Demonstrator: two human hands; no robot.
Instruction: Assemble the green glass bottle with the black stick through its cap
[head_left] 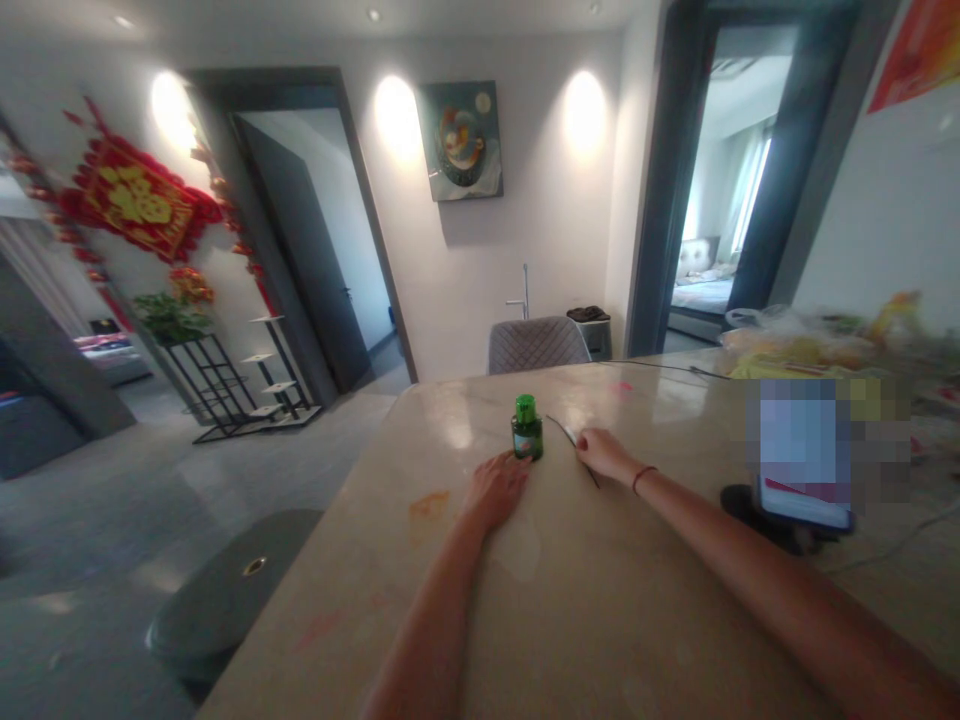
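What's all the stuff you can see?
table: 1, beige, in front
bottle: 1, green, mid-table
strip: 1, dark, right of bottle
phone: 1, colour unclear, table's right side
bags: count unclear, partly yellow, far right
chair: 1, grey, behind table
stool: 1, grey-green, left of table
picture: 1, greenish, far wall
plant: 1, green, far left
decoration: 1, red and gold, hanging left
left grip: 1, bare, beside bottle
right grip: 1, bare, pinching strip

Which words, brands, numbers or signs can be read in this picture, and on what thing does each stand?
"福": in gold on the red hanging decoration; the smaller gold marks beside it are too blurred.
Green bottle: its label is too small to read.
Phone: pixelated, unreadable.
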